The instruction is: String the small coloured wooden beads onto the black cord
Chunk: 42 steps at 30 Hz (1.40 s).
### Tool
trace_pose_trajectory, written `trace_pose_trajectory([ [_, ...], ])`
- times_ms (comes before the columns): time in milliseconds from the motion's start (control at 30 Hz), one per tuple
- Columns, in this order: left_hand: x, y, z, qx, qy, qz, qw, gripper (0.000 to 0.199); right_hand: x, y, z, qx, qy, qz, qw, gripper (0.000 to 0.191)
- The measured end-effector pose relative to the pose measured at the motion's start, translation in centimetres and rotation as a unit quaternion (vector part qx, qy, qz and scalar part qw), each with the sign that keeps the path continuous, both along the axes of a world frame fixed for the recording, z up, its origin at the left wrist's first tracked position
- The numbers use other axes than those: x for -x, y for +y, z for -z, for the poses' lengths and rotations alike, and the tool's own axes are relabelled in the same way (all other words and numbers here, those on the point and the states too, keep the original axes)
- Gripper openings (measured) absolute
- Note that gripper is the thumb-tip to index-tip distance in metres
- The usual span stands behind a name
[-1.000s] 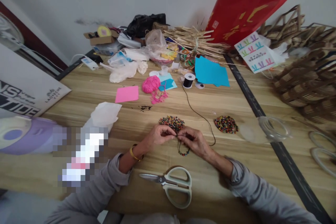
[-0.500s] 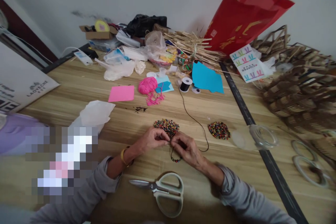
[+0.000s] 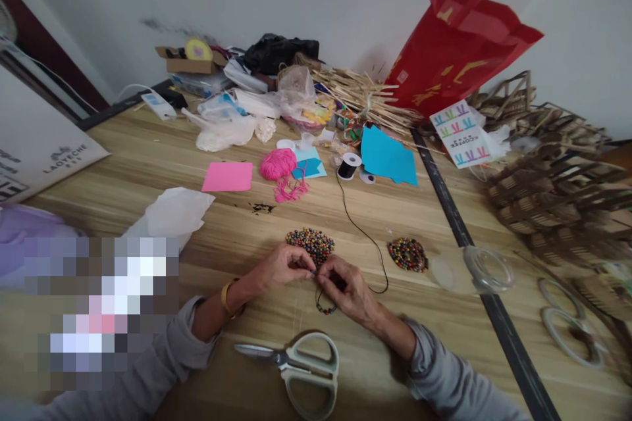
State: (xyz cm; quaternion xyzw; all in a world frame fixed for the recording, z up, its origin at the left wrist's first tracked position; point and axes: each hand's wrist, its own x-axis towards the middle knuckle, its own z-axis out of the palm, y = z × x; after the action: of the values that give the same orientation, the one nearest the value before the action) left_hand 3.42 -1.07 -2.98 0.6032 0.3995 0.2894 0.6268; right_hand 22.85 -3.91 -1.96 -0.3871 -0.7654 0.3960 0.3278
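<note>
My left hand (image 3: 282, 268) is closed in a pinch at thumb and forefinger; a tiny speck shows at the tips, too small to name. Touching or nearly touching it, my right hand (image 3: 349, 289) pinches the black cord (image 3: 363, 229), which runs back to a spool (image 3: 349, 166). Below the right fingers hangs a loop of cord with a short row of strung beads (image 3: 326, 310). Just behind both hands lies a pile of loose multicoloured beads (image 3: 310, 245). Scissors (image 3: 311, 368) with pale handles lie nearer to me, blades pointing left.
A coil of strung beads (image 3: 407, 254) and clear tubing rings (image 3: 488, 268) lie to the right. Farther back are pink yarn (image 3: 279, 164), a pink card (image 3: 228, 176) and blue sheets (image 3: 389, 154). A red bag (image 3: 459, 46) and woven baskets (image 3: 548, 191) stand at the right.
The camera view has tilted and shifted slightly. Both hands keep their pinch close together above the bead loop, with only slight finger movement.
</note>
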Motion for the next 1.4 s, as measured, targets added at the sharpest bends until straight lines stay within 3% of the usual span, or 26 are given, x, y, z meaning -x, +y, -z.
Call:
trace_pose_trajectory([
  [333,0.07,-0.11,0.31,-0.015,0.006,0.009,1.000,0.016,-0.15,0.20,0.49,0.021,-0.004,0.002,1.000,0.013],
  [767,0.04,-0.02,-0.39,-0.012,-0.004,0.031,0.999,0.012,-0.05,0.23,0.16,0.002,-0.008,-0.013,1.000,0.019],
  [1167,-0.02,-0.07,0.38,0.010,-0.021,0.023,0.999,0.018,-0.14,0.35,0.22,0.018,-0.006,-0.003,1.000,0.017],
  [1400,-0.01,-0.07,0.04,0.016,-0.029,0.016,0.999,0.019,-0.12,0.37,0.26,0.011,0.001,-0.008,1.000,0.016],
])
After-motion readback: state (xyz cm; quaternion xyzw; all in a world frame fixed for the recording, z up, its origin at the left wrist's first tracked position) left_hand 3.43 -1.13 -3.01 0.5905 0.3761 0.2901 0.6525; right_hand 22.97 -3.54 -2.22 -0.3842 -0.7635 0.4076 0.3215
